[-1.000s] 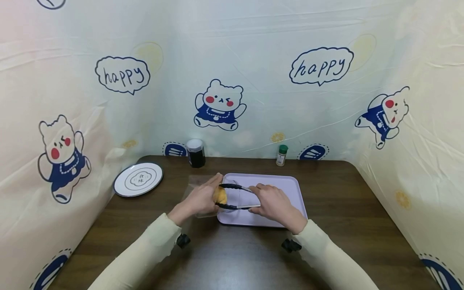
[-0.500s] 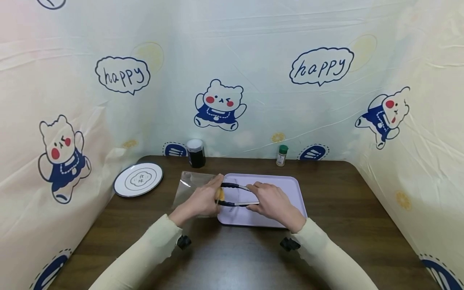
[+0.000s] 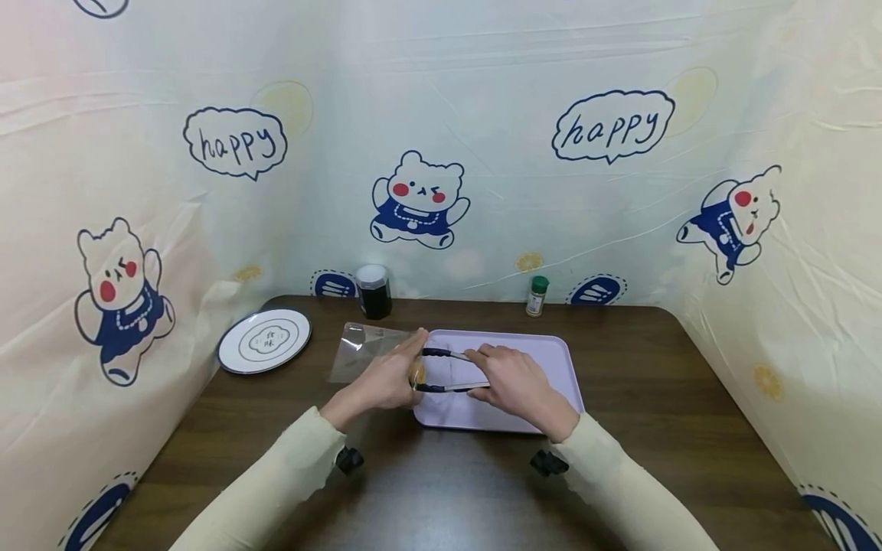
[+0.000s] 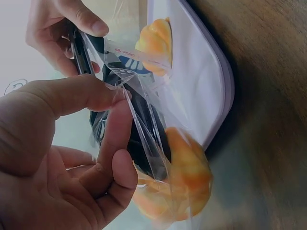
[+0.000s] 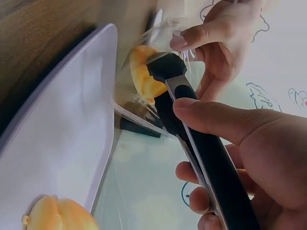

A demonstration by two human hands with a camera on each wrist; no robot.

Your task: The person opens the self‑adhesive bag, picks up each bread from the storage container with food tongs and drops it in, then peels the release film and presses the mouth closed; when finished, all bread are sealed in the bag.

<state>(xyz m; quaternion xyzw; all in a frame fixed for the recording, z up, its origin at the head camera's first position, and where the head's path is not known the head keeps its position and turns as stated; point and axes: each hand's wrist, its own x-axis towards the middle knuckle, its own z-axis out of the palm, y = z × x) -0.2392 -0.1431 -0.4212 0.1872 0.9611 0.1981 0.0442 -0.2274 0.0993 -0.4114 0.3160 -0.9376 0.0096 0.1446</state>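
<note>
My left hand [image 3: 383,380] pinches the edge of a clear plastic bag [image 3: 365,353] between thumb and fingertips, at the left end of the lilac tray. Black-and-silver tongs [image 5: 218,167] are in my right hand [image 3: 521,392], thumb along one arm and fingers curled on the other. Their black heads reach through the bag's mouth. Inside the bag, at the heads, is a golden bread roll [image 4: 189,167], mostly hidden by my left hand in the head view. A second bread roll [image 5: 62,218] sits on the tray [image 5: 62,129].
A white plate [image 3: 237,353] with a dark rim lies at the table's left. Behind stand a dark jar [image 3: 374,295] with a pale lid and a small green-capped shaker [image 3: 537,297]. A printed cloth [image 3: 510,207] hangs around the wooden table [image 3: 654,459].
The tongs and my right hand have shifted slightly left, and the roll has gone further behind my left hand. The bag has spread out to the left.
</note>
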